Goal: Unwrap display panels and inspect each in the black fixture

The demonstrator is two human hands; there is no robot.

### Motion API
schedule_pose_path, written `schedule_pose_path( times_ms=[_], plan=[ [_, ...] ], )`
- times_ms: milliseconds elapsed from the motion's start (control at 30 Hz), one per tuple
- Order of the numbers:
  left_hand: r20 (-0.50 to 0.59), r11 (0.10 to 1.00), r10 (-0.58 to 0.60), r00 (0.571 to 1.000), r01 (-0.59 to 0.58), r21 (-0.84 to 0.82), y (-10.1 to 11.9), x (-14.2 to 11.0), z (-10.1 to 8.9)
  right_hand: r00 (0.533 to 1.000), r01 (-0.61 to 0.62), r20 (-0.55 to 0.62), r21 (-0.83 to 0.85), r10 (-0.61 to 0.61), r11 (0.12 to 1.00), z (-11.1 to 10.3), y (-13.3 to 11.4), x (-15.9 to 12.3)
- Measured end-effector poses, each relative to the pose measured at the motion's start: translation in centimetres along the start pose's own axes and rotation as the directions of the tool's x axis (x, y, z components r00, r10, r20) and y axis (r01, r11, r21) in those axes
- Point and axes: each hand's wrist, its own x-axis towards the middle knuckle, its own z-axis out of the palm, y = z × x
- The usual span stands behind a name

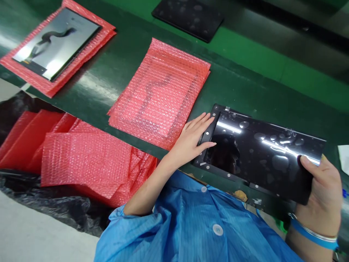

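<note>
A glossy black display panel (253,160) with bubbly film on its face lies tilted over a black plate (209,136) marked with white dots. My right hand (321,178) grips the panel's right end, thumb on top and fingers mostly hidden underneath. On the plate's left end rests my left hand (191,136), fingers stretched out and thumb beside the panel's left edge. Close to the left hand lies a red bubble-wrap pouch (163,94), with a dark flat shape and a cable showing through it.
Another display panel (58,42) sits on red bubble wrap (102,38) at the upper left of the green bench (237,85). A dark panel (188,18) lies at the back. Below the bench edge, a black plastic bag (71,207) holds several red bubble pouches (84,160).
</note>
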Motion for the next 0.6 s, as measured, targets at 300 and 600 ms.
schedule_pose_path(
  times_ms=[300,600],
  plan=[
    [-0.002,1.0,-0.002,1.0,0.002,-0.012,0.01,-0.02,0.0,1.0,0.028,0.005,-0.034,-0.028,0.999,0.34,-0.24,-0.23],
    [0.006,1.0,-0.015,1.0,0.015,0.028,0.07,0.03,0.05,1.0,0.006,0.005,-0.044,-0.005,0.999,0.43,-0.36,-0.41]
  ],
)
